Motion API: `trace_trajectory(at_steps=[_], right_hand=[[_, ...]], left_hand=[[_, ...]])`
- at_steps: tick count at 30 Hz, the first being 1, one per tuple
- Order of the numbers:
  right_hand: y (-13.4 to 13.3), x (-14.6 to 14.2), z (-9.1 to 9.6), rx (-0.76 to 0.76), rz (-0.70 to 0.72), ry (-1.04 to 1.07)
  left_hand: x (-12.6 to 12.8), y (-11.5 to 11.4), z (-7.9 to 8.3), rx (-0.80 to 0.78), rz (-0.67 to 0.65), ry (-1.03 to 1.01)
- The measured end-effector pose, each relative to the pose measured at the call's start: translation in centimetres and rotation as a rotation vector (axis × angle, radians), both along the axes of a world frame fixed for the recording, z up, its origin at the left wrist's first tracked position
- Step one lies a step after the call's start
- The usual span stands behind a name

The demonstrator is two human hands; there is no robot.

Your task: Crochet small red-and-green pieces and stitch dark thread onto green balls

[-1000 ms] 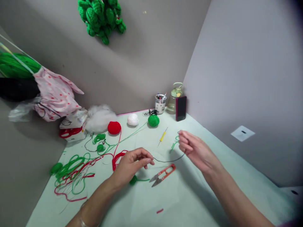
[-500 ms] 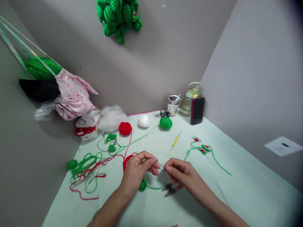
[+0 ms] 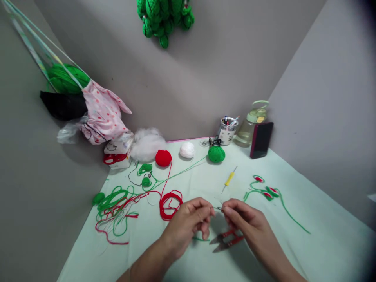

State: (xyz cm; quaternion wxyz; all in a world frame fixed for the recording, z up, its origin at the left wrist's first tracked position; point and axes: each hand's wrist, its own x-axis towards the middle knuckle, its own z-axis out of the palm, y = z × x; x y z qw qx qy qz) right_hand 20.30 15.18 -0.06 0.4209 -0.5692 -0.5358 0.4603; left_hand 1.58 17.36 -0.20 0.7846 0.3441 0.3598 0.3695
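My left hand [image 3: 192, 219] pinches a thin strand between thumb and forefinger, its other fingers curled. Facing it, my right hand [image 3: 245, 217] pinches a thin dark piece [image 3: 219, 208], too small to make out fully. The two sets of fingertips are a short way apart above the table. Below the right hand are red-handled thread snips [image 3: 227, 239], blades pointing left, seemingly lying on the cloth. A short green yarn end [image 3: 202, 239] shows under the left hand. Left of that hand lies a coil of red yarn [image 3: 162, 207].
Left are tangled yarn strands [image 3: 116, 211]. Behind sit a red ball [image 3: 163, 158], white ball [image 3: 187, 150] and green ball [image 3: 216, 154]. A yellow-handled crochet hook [image 3: 229, 179], crocheted pieces [image 3: 268, 192], phone [image 3: 261, 140], bottle [image 3: 249, 127] and pen cup [image 3: 227, 131] stand or lie rightward.
The view has shifted, so the scene sits further right. My left hand now covers the small green ball, and the red yarn coil shows more fully. Both hands keep their pinch.
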Motion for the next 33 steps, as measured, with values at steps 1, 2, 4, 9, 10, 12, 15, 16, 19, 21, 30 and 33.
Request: trace_trajectory(at_steps=[1,2,4,9,10,12,15,16,19,21,30,33], right_hand=[[-0.2,-0.3,-0.2,0.069,0.017,-0.022],[-0.5,-0.6,-0.4,0.160,0.046,-0.051],[-1.2,-1.3,-0.6,0.358,0.140,-0.124],[-1.8,-1.8,0.2,0.422,0.211,-0.179],[-1.7,-1.7,0.4,0.346,0.166,-0.134],[-1.4,-1.3,0.7,0.151,0.085,-0.001],[-1.0,-0.9,0.7,-0.071,0.050,0.173],[-0.9,-0.9,0.6,-0.107,0.055,0.204],[-0.7,-0.8,0.2,-0.154,0.068,0.241],[-0.6,-0.8,0.1,-0.160,0.065,0.247],[-0.3,-0.6,0.0,-0.212,0.049,0.259],[-0.2,-0.3,0.0,-0.228,0.050,0.309]], left_hand=[[0.0,0.0,0.0,-0.009,0.067,-0.009],[0.0,0.0,0.1,-0.016,0.125,-0.013],[0.1,-0.2,0.1,-0.015,0.195,0.001],[0.4,-0.6,-0.1,0.139,0.190,0.163],[0.4,-0.6,-0.2,0.236,0.187,0.228],[0.3,-0.5,-0.6,0.431,0.176,0.350],[0.0,-0.3,-1.2,0.538,0.162,0.453],[-0.1,-0.3,-1.3,0.544,0.162,0.486],[-0.2,-0.3,-1.4,0.568,0.194,0.559],[-0.1,-0.4,-1.2,0.570,0.220,0.578],[-0.1,-0.5,-0.3,0.517,0.235,0.523],[-0.2,-0.3,0.0,0.440,0.172,0.441]])
